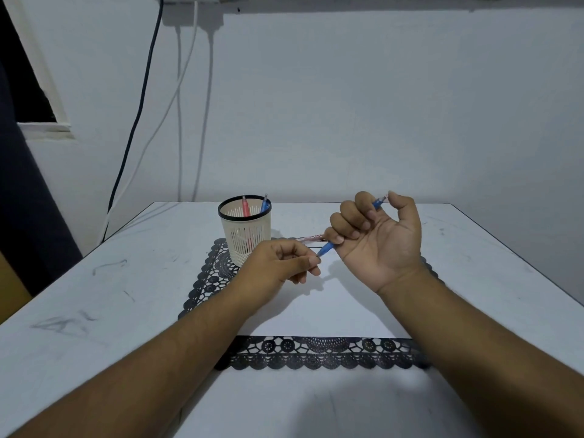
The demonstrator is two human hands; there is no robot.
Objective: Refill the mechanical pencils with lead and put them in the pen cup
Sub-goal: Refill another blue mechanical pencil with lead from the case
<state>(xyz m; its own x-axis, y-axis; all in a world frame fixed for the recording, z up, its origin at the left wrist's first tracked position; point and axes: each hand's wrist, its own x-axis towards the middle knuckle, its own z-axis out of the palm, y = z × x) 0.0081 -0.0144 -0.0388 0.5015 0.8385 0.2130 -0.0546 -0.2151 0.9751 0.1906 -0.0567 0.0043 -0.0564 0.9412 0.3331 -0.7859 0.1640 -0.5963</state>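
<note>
Head view: right hand (376, 238) fingers curl round a blue pencil (327, 247) held above the worktop (94, 295); left hand (278, 263) fingers pinch at its lower tip, beside the pen cup (245, 230).

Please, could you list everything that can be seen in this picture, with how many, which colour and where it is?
pen cup: 1, cream with black rim, far left part of the mat
pencils in the cup: 2, one red, one blue, standing upright
blue pencil: 1, held in the right hand
clear tube: 1, reddish print, lying on the mat behind the hands
mat: 1, white with black lace border, table centre
table: 1, white, scuffed
cables: several, black and white, on the wall
left hand: pinching near the pencil tip
right hand: gripping the blue pencil
</note>
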